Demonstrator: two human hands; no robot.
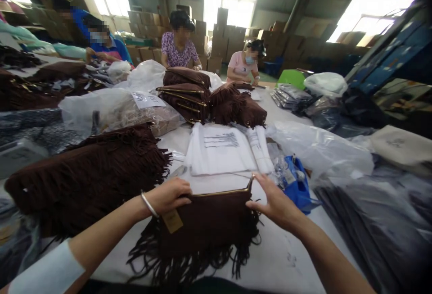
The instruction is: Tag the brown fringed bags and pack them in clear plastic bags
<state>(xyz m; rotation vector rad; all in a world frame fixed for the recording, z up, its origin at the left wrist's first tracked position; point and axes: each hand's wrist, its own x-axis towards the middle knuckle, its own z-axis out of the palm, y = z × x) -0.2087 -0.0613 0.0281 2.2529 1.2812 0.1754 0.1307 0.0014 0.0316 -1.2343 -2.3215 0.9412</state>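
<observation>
A dark brown fringed bag (212, 222) lies in front of me, its gold zipper edge facing away and its fringe spread towards me. My left hand (170, 196), with a bracelet at the wrist, is closed on the bag's far left corner. A tan hang tag (173, 221) rests on the bag just below that hand. At the far right corner, my right hand (272, 199) has its index fingertip by the raised zipper end and its thumb against the bag's side. Its other fingers are mostly hidden.
White printed bags (221, 152) are stacked beyond the bag. More fringed bags lie in a pile at left (87, 172) and a stack at the back (184, 98). A blue tape dispenser-like object (299, 186) stands right. Clear plastic (324, 150) covers the right side. Several co-workers sit across.
</observation>
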